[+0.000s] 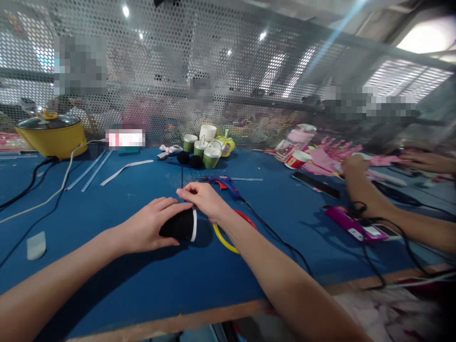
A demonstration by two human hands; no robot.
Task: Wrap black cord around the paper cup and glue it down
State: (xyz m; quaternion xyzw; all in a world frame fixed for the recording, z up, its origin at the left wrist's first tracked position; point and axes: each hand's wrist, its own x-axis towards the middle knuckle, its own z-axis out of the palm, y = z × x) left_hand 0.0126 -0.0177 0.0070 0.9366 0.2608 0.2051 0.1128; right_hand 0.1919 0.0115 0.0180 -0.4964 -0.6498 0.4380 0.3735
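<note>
Black paper cup (178, 225) with a white rim lies on its side, its open end to the right. Wrapped over it from the left, my left hand (151, 225) keeps it just at the blue table (117, 280). At the cup's upper rim my right hand (199, 197) has thumb and forefinger pinched together. A thin black strip (182, 176) rises from those fingertips; its lower end is hidden. Behind my right hand lies a blue glue gun (224, 184) with an orange trigger. Red and yellow rings (226, 241) lie partly under my right forearm.
Green-wrapped cups (210, 156) and black pompoms (195, 162) stand at the back. To the left are a yellow electric pot (53, 137) and a white strip (124, 170). A co-worker's arm (377, 204) reaches in from the right, near a phone (315, 184) and a purple box (352, 224).
</note>
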